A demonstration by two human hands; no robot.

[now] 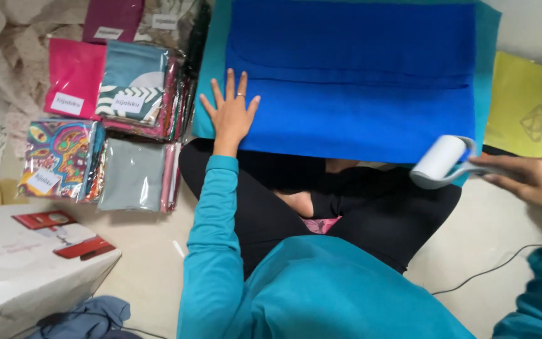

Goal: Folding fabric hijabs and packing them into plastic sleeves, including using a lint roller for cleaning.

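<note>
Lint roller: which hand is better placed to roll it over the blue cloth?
Right. The right hand already holds the lint roller at the blue cloth's near right corner. The left hand lies flat on the cloth's left edge, pinning it.

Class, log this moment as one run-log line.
left hand flat on folded blue cloth | right hand holds white lint roller

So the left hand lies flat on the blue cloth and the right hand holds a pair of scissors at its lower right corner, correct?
Not scissors. The head view shows the right hand holding a white lint roller at the lower right corner of the blue cloth. The left hand does lie flat on it.
</note>
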